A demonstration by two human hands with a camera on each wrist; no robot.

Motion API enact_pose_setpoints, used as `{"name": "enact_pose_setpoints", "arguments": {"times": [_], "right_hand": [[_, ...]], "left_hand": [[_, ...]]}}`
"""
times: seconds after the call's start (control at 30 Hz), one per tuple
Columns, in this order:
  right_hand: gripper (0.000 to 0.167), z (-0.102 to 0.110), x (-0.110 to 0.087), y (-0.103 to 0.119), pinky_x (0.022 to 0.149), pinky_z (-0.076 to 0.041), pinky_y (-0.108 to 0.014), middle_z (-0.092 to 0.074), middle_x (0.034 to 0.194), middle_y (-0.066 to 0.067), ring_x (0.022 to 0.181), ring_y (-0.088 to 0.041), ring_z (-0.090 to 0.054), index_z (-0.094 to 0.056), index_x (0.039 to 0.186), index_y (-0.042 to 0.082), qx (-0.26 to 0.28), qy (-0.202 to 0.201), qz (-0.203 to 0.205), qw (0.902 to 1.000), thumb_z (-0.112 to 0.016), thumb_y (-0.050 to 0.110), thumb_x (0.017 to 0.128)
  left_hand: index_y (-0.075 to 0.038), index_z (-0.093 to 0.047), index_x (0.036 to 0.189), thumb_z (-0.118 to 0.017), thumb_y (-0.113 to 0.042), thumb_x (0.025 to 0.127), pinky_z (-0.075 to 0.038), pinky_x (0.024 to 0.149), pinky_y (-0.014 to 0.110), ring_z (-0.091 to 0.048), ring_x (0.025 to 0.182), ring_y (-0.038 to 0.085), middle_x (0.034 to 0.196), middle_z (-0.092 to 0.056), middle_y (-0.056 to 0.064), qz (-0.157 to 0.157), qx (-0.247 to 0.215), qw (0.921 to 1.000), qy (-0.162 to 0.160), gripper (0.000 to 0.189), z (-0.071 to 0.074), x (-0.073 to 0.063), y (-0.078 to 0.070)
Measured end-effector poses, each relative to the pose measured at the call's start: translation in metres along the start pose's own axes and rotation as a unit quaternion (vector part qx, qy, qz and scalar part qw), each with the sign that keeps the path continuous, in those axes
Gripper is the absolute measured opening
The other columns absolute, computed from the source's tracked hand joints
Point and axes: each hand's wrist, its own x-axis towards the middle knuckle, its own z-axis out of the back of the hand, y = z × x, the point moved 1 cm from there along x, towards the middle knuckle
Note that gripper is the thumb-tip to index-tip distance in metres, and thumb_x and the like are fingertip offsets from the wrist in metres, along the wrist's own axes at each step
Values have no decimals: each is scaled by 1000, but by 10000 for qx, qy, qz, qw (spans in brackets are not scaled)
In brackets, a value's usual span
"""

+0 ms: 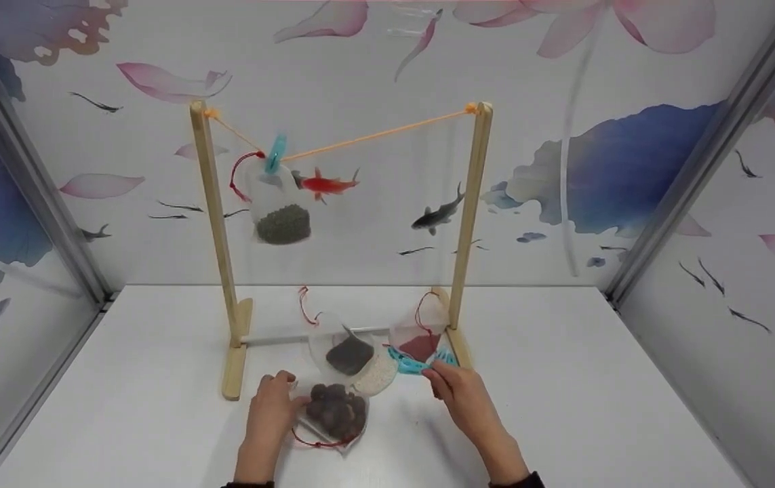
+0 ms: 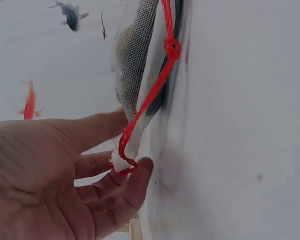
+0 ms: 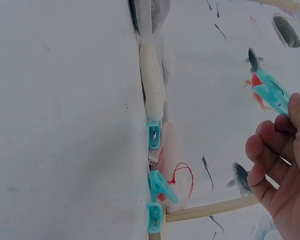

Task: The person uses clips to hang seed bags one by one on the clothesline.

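Note:
My left hand (image 1: 270,407) holds the edge of a mesh drawstring bag (image 1: 336,410) of dark brown round lumps, lying on the table. In the left wrist view its fingers curl at the bag's end, beside the red drawstring (image 2: 150,97). Between thumb and fingers of my right hand (image 3: 285,160) a blue clothespin (image 3: 272,92) is pinched, lifted off the table. Several more blue clothespins (image 3: 154,135) lie by a bag with reddish contents (image 1: 421,347). A bag with black contents (image 1: 350,356) and one with whitish contents (image 1: 377,376) lie between the hands.
A wooden frame with two posts (image 1: 472,217) stands behind the bags, an orange cord (image 1: 373,139) strung across its top. From the cord's left part hangs a bag of green grains (image 1: 283,225), held by a blue clothespin (image 1: 276,152). Patterned panels enclose the white table (image 1: 597,407).

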Motion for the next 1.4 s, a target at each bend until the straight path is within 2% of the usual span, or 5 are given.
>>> {"name": "enact_pose_setpoints", "arguments": {"times": [0.33,0.57,0.8,1.07,1.4], "right_hand": [[24,-4,-1,2,58,-44,-18,-57,64,6,64,2,-47,-58,76,14,-112,-307,442,9985,-58,20,100],[18,3,12,12,57,-43,-16,-53,65,6,63,3,-44,-57,79,13,-164,-800,935,9923,-63,10,95],[15,45,74,53,56,-41,-20,-48,66,0,62,-6,-43,-57,82,10,-863,-1092,2319,9627,-69,5,91],[18,97,154,114,53,-39,-28,-49,64,-4,58,-16,-43,-56,84,8,-1687,-1087,3142,9279,-62,17,98],[29,125,214,171,54,-41,-32,-53,63,-10,58,-24,-50,-55,84,5,-2600,-811,3077,9117,-54,29,102]], "left_hand": [[-7,-72,98,-74,-8,88,-47,61,25,-60,70,11,84,-70,3,-282,-1136,9928,-238,10,21,1,-20],[-15,-73,95,-74,-12,90,-54,70,24,-64,82,9,89,-73,-2,-764,-1416,9861,-416,6,37,-11,-56],[-13,-74,96,-71,-11,91,-57,74,30,-68,87,12,94,-74,1,-1767,-974,9762,-795,6,64,-5,-97],[-3,-73,100,-65,-4,94,-57,83,42,-71,94,27,98,-75,12,-2870,-160,9567,-463,11,111,19,-155],[-11,-79,103,-69,-13,94,-60,82,38,-74,93,24,98,-78,6,-2715,591,9558,-964,14,157,67,-184]]}}
